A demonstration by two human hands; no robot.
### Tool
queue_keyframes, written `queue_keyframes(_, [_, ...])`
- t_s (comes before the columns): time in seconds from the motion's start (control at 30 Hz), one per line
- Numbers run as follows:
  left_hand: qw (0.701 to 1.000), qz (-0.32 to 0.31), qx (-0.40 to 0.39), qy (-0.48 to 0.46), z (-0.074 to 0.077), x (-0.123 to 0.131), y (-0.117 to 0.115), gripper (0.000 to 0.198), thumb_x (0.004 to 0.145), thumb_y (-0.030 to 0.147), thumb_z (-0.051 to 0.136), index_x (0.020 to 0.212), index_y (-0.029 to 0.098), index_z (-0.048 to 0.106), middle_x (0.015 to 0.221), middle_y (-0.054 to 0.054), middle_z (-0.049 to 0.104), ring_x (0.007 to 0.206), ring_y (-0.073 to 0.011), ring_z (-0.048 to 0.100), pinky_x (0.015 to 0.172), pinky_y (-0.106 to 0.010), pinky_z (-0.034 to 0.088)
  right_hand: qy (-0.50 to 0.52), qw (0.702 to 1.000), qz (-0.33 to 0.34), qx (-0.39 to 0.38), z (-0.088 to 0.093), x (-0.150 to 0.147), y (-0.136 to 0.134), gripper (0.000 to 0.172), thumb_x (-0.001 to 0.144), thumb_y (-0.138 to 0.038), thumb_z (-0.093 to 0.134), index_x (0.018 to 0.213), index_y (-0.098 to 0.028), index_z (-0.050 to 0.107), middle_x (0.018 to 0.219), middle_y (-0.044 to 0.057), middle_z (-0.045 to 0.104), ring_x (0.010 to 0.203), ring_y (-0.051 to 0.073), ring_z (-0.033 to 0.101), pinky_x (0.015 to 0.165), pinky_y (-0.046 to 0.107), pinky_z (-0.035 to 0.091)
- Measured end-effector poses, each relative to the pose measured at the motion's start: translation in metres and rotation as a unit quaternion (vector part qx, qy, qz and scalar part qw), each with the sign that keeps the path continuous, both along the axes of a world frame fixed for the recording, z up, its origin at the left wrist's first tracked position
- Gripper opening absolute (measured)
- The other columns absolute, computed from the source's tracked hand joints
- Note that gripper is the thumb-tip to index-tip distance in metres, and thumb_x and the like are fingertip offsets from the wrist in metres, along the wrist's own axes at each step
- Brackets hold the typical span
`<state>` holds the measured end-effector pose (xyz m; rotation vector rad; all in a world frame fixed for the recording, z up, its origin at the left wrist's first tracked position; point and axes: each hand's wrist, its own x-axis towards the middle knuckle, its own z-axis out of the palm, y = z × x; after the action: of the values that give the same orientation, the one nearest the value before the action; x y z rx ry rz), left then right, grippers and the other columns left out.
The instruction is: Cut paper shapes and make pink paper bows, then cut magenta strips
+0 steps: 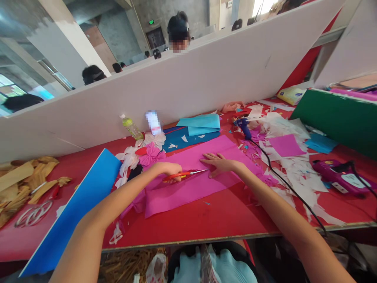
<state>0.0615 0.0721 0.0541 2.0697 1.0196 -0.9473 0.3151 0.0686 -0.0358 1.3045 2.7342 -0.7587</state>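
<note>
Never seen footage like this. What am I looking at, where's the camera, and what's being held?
This is one picture from a camera worn on a person's head, looking down at their own bare hands; there's no machine. The left hand holds red scissors. The right hand lies flat on a sheet of magenta paper. Both are over a red table, which also holds a pink paper flower, a blue glue gun and white paper scraps. Other people are visible beyond a white partition.
</note>
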Motion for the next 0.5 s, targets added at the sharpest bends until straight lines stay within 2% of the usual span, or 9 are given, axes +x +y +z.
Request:
queue_keyframes(0.2, [1.0,0.024,-0.017,-0.011,0.0026,0.001,-0.0058,0.016,0.068,0.023,0.05,0.065,0.013,0.061,0.059,-0.003,0.064,0.051,-0.0143,0.059,0.046,-0.021,0.046,-0.004,1.0,0.001,-0.006,-0.0023,0.0005,0.0011,0.096,0.067,-0.061,0.06,0.145,-0.031,0.013,0.153,0.004,0.0,0.139,0.03,-0.002,0.109,0.054,-0.001])
queue_keyframes(0.5, [0.999,0.019,-0.042,0.03,-0.0021,0.0028,0.0004,0.024,0.066,0.02,0.052,0.083,0.012,0.066,0.07,-0.006,0.069,0.057,-0.0146,0.061,0.049,-0.021,0.047,0.0,1.0,0.005,-0.004,-0.0078,0.0016,0.0036,0.096,0.067,-0.061,0.059,0.145,-0.032,0.012,0.153,0.004,-0.001,0.139,0.032,-0.003,0.107,0.057,-0.001])
